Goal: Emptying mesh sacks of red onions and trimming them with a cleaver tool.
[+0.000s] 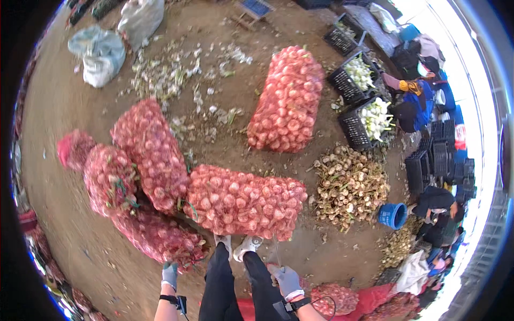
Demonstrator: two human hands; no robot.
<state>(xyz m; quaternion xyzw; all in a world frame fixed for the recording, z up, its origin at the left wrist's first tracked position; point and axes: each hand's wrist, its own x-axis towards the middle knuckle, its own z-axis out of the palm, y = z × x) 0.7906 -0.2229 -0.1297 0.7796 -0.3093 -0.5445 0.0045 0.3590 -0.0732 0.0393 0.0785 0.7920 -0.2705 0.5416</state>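
A full red mesh sack of garlic [241, 202] lies crosswise just beyond my shoes. My right hand [286, 279], in a pale grey glove, is closed on a thin string [276, 247] that runs up to the sack's near right edge. My left hand [169, 275], gloved alike, is low beside the end of another garlic sack [160, 238]. Its fingers look curled together; what they hold, if anything, cannot be made out. More filled sacks lean together at the left, among them a long garlic sack [150, 152]. Another garlic sack [289, 99] stands farther off.
A heap of loose garlic [350, 187] lies at the right beside a blue bucket [392, 215]. Black crates [354, 128] hold pale trimmed produce. Several people [417, 107] sit along the right side. Peel scraps [166, 75] litter the floor; a whitish bag [99, 56] stands far left.
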